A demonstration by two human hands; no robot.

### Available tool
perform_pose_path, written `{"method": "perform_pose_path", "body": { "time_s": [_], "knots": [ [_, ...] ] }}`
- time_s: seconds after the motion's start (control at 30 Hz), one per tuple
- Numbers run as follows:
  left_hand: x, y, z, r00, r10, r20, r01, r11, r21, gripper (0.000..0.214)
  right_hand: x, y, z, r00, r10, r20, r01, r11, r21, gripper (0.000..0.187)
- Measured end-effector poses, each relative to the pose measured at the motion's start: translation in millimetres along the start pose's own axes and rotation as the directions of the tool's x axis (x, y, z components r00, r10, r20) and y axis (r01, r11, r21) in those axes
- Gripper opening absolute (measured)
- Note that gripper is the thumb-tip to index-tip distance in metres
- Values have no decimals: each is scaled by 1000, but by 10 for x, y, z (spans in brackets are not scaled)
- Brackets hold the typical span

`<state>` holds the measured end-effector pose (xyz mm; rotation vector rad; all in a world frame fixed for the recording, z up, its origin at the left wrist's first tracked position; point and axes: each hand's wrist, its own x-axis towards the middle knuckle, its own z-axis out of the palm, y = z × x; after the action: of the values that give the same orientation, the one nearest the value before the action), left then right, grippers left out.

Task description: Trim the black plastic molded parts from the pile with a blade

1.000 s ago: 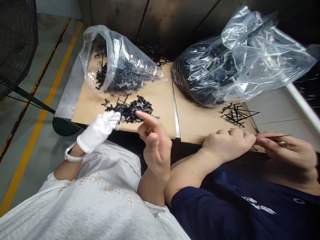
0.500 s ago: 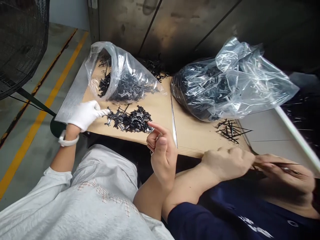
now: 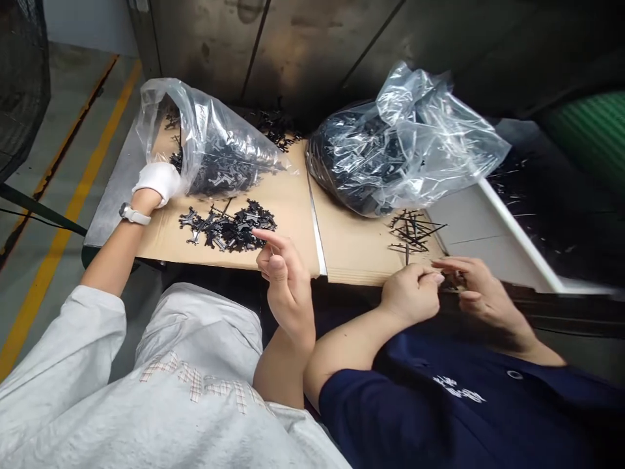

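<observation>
My left hand (image 3: 157, 180), in a white glove with a watch at the wrist, rests at the mouth of a clear plastic bag (image 3: 215, 146) of small black plastic parts. Its fingertips are hidden by the bag film. My bare right hand (image 3: 282, 277) hovers at the table's front edge, just right of a loose pile of black parts (image 3: 227, 228). Its index finger points toward the pile, and the other fingers curl against the thumb. What they hold, if anything, does not show.
A co-worker in navy sits at my right, both hands (image 3: 442, 286) pinched together over thin black pieces. A second, fuller bag (image 3: 390, 156) and a scatter of black sticks (image 3: 413, 231) lie on the cardboard-covered table (image 3: 293, 202). Yellow floor lines (image 3: 53, 247) run at left.
My gloved left hand has moved from near the pile up to the bag's mouth. My right hand stays near the pile. The co-worker's hands have drawn closer together.
</observation>
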<state>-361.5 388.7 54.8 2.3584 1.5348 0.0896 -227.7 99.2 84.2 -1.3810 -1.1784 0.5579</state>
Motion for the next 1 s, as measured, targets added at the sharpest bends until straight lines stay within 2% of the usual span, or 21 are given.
{"method": "perform_pose_path", "body": {
  "time_s": [0.1,0.23,0.33,0.47,0.57,0.63,0.73,0.83,0.87,0.93,0.97,1.0],
  "knots": [
    [-7,-49,-23,999,-43,-20,43,999,9,53,3,9,3,1000,-17,21,17,1000,5,45],
    [55,-26,-53,997,-79,9,79,996,34,46,2,27,7,999,-33,42,33,999,1,43],
    [86,-17,-76,998,-59,12,58,997,46,45,0,41,0,998,-38,45,38,999,4,43],
    [56,-117,-115,999,20,29,-21,998,54,29,1,41,-10,999,-30,35,31,999,-18,45],
    [22,-226,-149,996,70,-50,-71,997,-15,30,14,18,2,999,-17,34,18,999,-39,48],
    [5,-257,-180,986,47,-158,-74,982,-176,27,27,0,17,999,-10,38,12,999,-37,49],
    [-76,-207,-247,958,-70,-277,-82,861,-502,29,41,-10,32,999,-23,41,25,999,-39,49],
    [-374,-58,-292,937,-148,-316,-117,719,-685,30,49,7,43,996,-67,66,70,996,-48,51],
    [-539,10,-287,945,-146,-293,-141,626,-767,27,53,14,53,993,-83,82,87,995,-48,51],
    [-939,173,-232,972,-105,-209,-161,346,-924,19,70,16,88,988,-104,114,109,993,-42,51],
    [-1150,265,-184,984,-67,-166,-146,241,-959,21,83,9,113,986,-110,123,116,993,-36,50],
    [-1351,360,-126,992,-19,-121,-116,179,-977,26,97,-4,141,985,-120,124,124,992,-28,49]
  ]
}}
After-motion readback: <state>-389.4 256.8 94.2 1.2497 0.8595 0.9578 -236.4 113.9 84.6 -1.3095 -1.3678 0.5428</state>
